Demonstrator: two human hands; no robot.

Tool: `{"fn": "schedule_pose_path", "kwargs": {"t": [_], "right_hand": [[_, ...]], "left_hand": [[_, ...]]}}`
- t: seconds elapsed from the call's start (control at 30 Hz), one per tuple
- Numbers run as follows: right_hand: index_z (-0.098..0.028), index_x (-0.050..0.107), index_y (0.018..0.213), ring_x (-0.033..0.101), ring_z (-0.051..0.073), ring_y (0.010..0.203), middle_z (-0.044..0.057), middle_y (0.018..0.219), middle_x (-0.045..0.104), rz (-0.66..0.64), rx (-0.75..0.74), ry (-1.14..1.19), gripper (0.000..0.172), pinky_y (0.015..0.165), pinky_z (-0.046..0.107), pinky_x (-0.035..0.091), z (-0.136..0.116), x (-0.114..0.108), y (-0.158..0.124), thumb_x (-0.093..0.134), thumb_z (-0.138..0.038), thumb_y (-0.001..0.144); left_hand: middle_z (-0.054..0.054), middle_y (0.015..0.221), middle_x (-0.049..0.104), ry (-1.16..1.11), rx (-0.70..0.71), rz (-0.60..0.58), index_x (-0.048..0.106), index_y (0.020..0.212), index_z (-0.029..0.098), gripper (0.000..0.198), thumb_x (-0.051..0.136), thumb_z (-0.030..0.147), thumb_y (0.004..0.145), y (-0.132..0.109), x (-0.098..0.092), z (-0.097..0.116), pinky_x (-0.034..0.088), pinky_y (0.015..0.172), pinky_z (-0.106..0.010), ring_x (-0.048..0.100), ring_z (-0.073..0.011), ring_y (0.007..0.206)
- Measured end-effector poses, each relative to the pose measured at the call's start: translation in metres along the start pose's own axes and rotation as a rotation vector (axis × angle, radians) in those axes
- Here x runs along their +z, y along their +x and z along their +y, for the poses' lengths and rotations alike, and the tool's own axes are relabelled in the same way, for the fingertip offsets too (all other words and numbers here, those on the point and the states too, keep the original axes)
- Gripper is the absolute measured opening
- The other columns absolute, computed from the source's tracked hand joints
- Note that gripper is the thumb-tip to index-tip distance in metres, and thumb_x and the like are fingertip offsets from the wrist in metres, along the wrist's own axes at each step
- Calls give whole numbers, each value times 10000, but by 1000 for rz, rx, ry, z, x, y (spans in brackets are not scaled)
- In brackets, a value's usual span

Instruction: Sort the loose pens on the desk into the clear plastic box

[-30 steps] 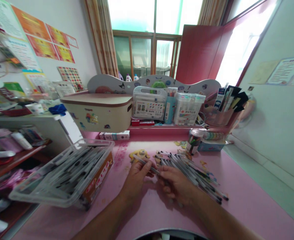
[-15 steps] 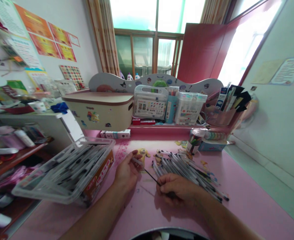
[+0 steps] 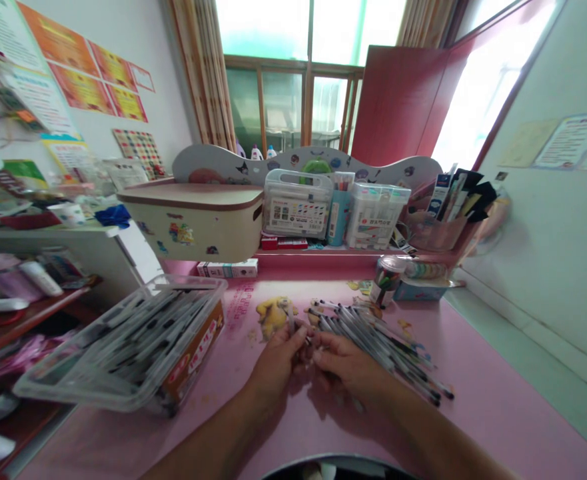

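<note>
My left hand (image 3: 276, 357) and my right hand (image 3: 346, 365) meet over the pink desk (image 3: 283, 427), fingertips close together. The left hand pinches a clear pen barrel (image 3: 292, 320) that sticks up from its fingers. My right hand is closed on a thin pen part that I cannot make out. Just right of the hands lies a pile of several grey pens (image 3: 380, 340). A clear plastic box (image 3: 123, 347) full of pens sits tilted at the left.
A small tin of pens (image 3: 387, 280) and a tape roll stand behind the pile. On the raised shelf are a cream storage bin (image 3: 196, 223), marker cases (image 3: 298, 210) and a pen holder. Cluttered shelves stand at the left, a wall at the right.
The hands had drawn apart, pulling a thin refill out of the pen barrel. Now they have come back together near the pen pile.
</note>
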State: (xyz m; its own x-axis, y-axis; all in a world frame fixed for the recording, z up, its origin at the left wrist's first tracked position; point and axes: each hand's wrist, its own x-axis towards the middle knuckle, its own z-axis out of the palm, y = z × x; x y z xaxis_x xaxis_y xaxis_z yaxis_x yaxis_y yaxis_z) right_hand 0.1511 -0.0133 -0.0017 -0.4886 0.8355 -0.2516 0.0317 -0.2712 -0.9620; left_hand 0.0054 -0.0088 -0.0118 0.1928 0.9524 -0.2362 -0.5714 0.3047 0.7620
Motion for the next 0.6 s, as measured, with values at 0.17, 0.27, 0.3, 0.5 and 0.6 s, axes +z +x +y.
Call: {"fn": "schedule_pose_path", "kwargs": {"t": [0.17, 0.27, 0.3, 0.5, 0.6], "right_hand": [[-214, 540, 872, 491, 127, 598, -28, 707, 536, 337, -302, -285, 170, 558, 242, 400, -4, -2, -1, 483, -147, 728], [-209, 525, 822, 518, 173, 756, 7, 785, 541, 536, -546, -499, 170, 698, 293, 439, -4, 0, -2, 422, -105, 734], [-211, 517, 821, 517, 177, 763, 11, 794, 539, 565, -608, -547, 166, 708, 299, 441, -3, 1, -2, 410, -102, 756], [-210, 563, 1035, 614, 189, 898, 62, 960, 644, 557, -765, -740, 248, 812, 328, 500, 11, 7, -1, 373, -105, 915], [-199, 491, 1306, 619, 215, 1103, 110, 1186, 667, 519, -783, -899, 393, 1011, 418, 451, 16, 7, 1, 373, -104, 943]], "left_hand": [[-73, 748, 700, -157, -169, 148, 606, 810, 141, 115, 591, 239, 868, 5, -5, 16, 569, 573, -323, 683, -189, 616], [-110, 798, 725, -243, -350, 121, 607, 818, 134, 70, 564, 169, 859, 3, -1, 15, 592, 642, -375, 721, -233, 711], [-116, 808, 727, -274, -366, 109, 613, 833, 126, 56, 559, 134, 848, 2, 1, 13, 593, 670, -364, 726, -229, 739], [-115, 738, 708, -404, -384, 37, 637, 843, 75, 180, 458, 57, 829, -7, 15, 0, 589, 750, -339, 704, -191, 684], [-80, 676, 697, -440, -326, 81, 643, 835, 92, 202, 453, 29, 807, -7, 15, -5, 588, 761, -342, 688, -175, 620]]}}
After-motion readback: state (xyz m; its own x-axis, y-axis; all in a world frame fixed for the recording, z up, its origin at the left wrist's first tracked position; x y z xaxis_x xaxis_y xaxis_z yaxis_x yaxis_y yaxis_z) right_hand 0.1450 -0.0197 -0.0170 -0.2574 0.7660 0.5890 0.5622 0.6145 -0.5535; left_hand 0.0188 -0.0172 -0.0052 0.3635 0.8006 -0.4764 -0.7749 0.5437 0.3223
